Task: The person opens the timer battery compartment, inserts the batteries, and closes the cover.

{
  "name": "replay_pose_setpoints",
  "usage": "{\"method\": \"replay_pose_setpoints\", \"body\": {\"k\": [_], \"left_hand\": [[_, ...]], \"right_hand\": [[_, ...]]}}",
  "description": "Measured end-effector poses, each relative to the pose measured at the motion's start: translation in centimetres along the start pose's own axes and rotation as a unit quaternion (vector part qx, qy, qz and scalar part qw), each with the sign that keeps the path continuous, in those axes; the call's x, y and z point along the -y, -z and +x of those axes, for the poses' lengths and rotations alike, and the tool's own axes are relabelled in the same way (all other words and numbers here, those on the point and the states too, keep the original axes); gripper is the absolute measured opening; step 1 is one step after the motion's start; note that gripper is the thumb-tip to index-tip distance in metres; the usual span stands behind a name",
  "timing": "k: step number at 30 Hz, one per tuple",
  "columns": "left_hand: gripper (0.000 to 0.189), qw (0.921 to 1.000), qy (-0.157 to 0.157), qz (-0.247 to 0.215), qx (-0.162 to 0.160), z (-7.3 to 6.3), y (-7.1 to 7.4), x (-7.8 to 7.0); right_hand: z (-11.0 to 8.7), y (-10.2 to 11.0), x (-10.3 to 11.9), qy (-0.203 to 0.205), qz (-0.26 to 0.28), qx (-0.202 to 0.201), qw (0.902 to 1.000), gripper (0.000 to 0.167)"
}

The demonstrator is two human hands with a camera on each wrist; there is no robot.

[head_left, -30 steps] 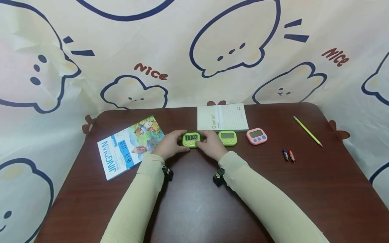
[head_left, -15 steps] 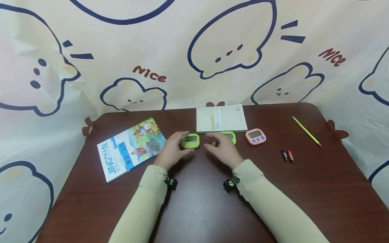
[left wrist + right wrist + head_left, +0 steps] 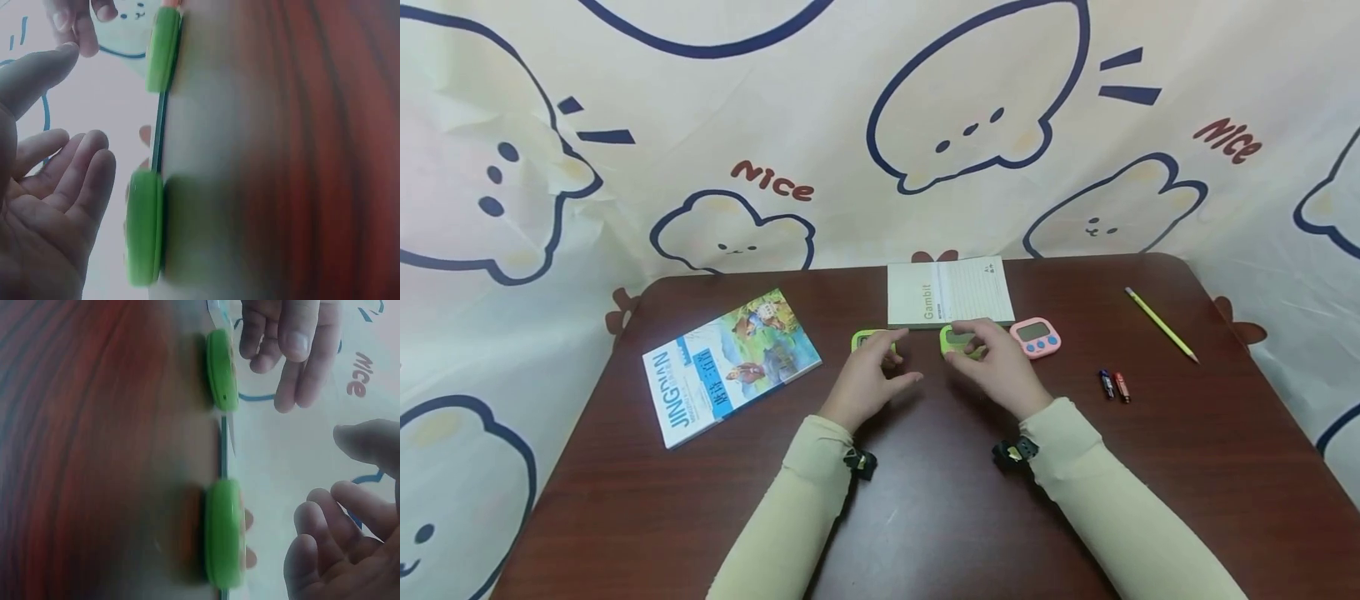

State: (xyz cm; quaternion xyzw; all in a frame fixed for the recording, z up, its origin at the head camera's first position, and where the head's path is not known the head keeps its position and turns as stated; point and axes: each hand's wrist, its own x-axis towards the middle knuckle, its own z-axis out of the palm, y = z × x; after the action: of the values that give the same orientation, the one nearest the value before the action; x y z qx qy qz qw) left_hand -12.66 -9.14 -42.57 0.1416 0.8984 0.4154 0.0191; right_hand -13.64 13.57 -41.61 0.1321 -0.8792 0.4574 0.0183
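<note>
My left hand (image 3: 867, 379) hovers just above the table beside the left green timer (image 3: 863, 337), partly covering it in the head view. Its fingers are relaxed and hold nothing. Over the second green timer (image 3: 953, 340) hangs my right hand (image 3: 1000, 367), fingers loosely bent and apart from it. In the left wrist view a green timer (image 3: 144, 228) lies flat on the table, with a gap to the fingers. The right wrist view likewise shows a green timer (image 3: 225, 534) separate from the hand. A pink timer (image 3: 1035, 337) with blue buttons lies right of the right hand.
Behind the timers lies a pale notepad (image 3: 951, 292). A colourful book (image 3: 730, 367) rests at the left of the brown table (image 3: 925, 517). To the right are a yellow-green pencil (image 3: 1161, 325) and two small batteries, one blue (image 3: 1107, 384), one red (image 3: 1122, 387).
Both hands have come off the left green timer. The right hand moved right, over the second green timer; the left hand shifted right and toward the body. The left timer's display went from 00:00 to 00:01 earlier.
</note>
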Motion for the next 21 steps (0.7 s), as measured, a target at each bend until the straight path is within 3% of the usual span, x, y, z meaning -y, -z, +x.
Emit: {"method": "replay_pose_setpoints", "body": {"k": [5, 11, 15, 21], "left_hand": [[0.07, 0.9997, -0.002, -0.02, 0.01, 0.6, -1.7, -1.1], [0.073, 0.9989, 0.007, -0.04, 0.022, 1.4, -3.5, -1.9], [0.077, 0.998, 0.033, -0.049, 0.023, 2.1, -4.4, -2.1], [0.079, 0.9961, 0.077, -0.021, 0.038, 3.4, -5.1, -2.2]], "right_hand": [[0.1, 1.5, -0.8, -0.007, -0.013, 0.002, 0.9999, 0.048], [0.5, 1.7, -2.4, -0.044, -0.045, 0.026, 0.9977, 0.055], [0.8, 1.5, -3.5, -0.076, -0.055, 0.046, 0.9945, 0.061], [1.3, 0.7, -3.5, -0.101, -0.062, 0.069, 0.9905, 0.063]]}}
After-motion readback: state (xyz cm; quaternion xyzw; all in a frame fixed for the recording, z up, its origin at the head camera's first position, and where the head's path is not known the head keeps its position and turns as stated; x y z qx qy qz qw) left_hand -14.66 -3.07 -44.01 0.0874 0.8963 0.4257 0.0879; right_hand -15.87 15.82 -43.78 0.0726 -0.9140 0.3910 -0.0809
